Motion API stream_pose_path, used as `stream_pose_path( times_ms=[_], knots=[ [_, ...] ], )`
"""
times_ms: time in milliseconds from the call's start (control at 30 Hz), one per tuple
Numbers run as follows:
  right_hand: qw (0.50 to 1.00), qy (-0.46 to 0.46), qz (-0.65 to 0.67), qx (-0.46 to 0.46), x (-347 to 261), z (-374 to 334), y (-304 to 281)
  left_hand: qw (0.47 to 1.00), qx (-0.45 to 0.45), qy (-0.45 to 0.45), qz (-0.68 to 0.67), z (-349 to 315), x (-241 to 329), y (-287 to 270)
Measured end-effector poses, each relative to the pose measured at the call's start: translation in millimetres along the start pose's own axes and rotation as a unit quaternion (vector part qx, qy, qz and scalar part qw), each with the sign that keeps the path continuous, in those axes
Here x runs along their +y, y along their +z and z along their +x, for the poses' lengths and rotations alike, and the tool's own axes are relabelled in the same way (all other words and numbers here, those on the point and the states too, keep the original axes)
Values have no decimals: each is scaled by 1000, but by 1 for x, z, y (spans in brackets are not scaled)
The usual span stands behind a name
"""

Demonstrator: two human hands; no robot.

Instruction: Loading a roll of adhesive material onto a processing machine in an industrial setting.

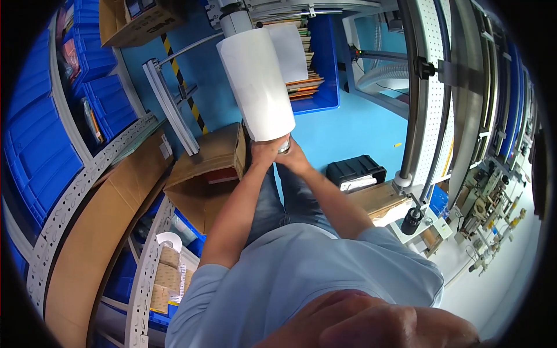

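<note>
White roll (258,84), at twelve o'clock, was aligned with a grey shaft (237,23); its six-o'clock end was met by left hand (265,154) and right hand (296,159), finger closure hidden. Roll-end handling was judged underway; even two-handed support seemed called for next.

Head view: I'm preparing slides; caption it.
Left hand and right hand at the near end of a white cylindrical roll.

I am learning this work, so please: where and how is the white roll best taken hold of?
Probably grip the white roll at its near end, from the person's side, with the left hand and right hand on opposite edges. It is a long cylinder pointing toward the person; its far end meets a grey fitting, while both hands are at the near end.
</note>
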State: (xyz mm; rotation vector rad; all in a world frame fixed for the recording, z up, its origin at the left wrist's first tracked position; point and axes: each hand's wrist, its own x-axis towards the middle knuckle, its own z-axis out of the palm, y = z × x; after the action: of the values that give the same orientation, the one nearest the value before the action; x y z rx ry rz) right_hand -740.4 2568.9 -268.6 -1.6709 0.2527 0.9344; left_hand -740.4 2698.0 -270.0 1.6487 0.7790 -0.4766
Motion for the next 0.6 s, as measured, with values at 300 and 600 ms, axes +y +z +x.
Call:
stream_pose_path(
  times_ms=[300,600],
  knots=[
    [895,109,374,-220,0,8,-15,997,-35,-12,-65,3,5,-2],
    [978,2,-132,159,-23,-11,24,995,-6,-17,-95,-3,12,-4]
  ],
)
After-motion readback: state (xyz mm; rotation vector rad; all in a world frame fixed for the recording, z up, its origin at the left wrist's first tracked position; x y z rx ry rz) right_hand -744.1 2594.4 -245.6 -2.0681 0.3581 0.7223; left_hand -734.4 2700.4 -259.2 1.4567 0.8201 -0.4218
